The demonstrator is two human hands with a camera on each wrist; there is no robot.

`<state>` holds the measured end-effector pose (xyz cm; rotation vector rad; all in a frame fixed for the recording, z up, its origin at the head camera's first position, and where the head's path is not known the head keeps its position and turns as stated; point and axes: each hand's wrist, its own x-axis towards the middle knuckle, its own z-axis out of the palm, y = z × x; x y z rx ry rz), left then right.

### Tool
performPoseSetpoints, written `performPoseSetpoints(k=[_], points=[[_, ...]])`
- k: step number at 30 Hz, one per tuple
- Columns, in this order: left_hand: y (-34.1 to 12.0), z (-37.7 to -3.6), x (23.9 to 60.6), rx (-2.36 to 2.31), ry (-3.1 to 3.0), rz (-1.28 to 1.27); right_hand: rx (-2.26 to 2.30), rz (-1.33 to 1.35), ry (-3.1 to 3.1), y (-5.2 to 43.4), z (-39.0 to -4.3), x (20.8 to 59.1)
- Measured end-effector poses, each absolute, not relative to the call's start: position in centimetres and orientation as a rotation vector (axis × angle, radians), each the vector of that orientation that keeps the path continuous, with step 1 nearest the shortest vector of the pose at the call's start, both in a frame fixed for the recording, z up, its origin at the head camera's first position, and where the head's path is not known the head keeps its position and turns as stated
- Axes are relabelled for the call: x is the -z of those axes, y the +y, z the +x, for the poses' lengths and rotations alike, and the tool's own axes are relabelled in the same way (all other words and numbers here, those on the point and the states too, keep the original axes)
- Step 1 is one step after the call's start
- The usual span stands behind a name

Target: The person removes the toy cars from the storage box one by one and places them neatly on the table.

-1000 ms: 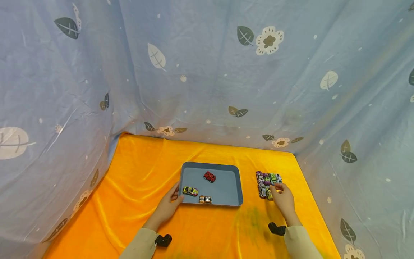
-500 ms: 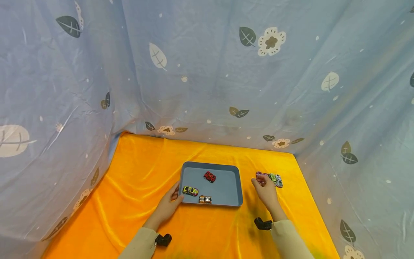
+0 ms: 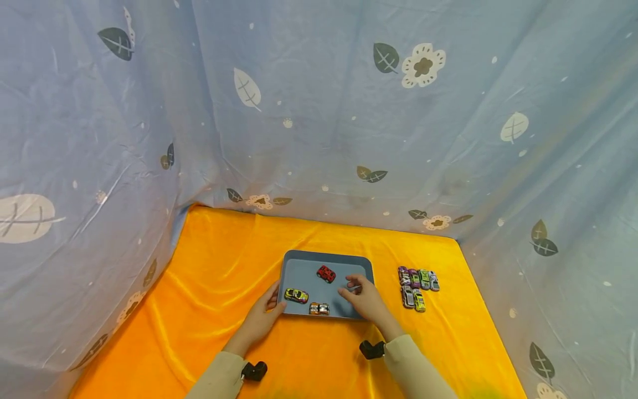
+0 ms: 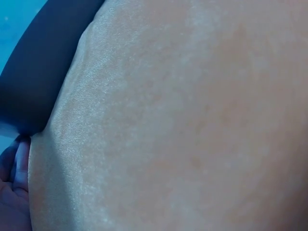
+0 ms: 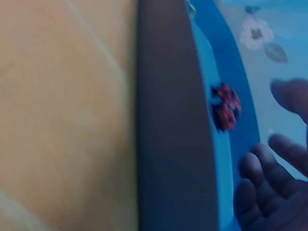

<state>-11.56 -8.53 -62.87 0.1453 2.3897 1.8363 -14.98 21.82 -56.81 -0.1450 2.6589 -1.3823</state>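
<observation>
A grey-blue tray (image 3: 309, 277) lies on the orange cloth (image 3: 224, 277). In it are a red toy car (image 3: 326, 273), a yellow one (image 3: 296, 295) and an orange-and-white one (image 3: 317, 308). My left hand (image 3: 261, 316) grips the tray's left edge, thumb on the rim. My right hand (image 3: 366, 299) hovers over the tray's right part and pinches a small pale toy car (image 3: 353, 287) at its fingertips. The right wrist view shows the red car (image 5: 226, 107) inside the tray's dark rim (image 5: 173, 144), with curled fingers (image 5: 269, 168) close by. Skin of the left hand (image 4: 183, 120) fills the left wrist view.
Several toy cars (image 3: 417, 281) stand in two rows on the cloth right of the tray. Blue fabric with leaf and flower prints (image 3: 319, 111) walls in the back and both sides. Bare orange cloth lies left of the tray.
My right hand left the rows of cars and moved left across to the tray, carrying a small car. The left hand and the tray stayed put.
</observation>
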Motion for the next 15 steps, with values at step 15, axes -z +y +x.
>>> performPoseSetpoints(k=[15], points=[[-8.6, -11.7, 63.2, -1.816, 2.392, 0.143, 1.198, -0.388, 2.494, 18.2, -15.2, 58.8]])
